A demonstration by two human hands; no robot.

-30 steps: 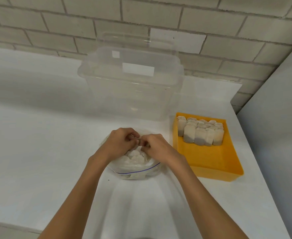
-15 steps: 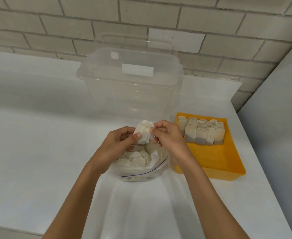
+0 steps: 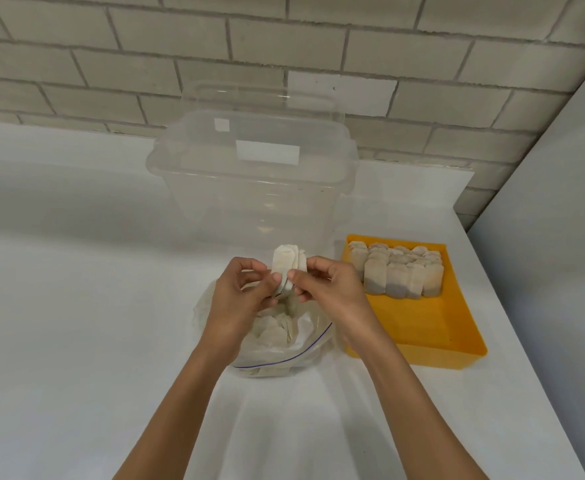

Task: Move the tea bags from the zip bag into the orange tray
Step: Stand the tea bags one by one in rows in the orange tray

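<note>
- Pinching the tea bags (image 3: pixel 287 268) low down, fingers of your left hand (image 3: pixel 241 303) and right hand (image 3: pixel 334 294) hold them above the zip bag (image 3: pixel 286 358).
- Likely light, soft, tearable: squeeze the flat sides gently.

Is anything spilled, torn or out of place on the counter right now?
Nothing stands out. The tea bags in the orange tray stand in tidy rows. The zip bag lies open with more inside, and the left hand and right hand pinch a small stack above it.
</note>
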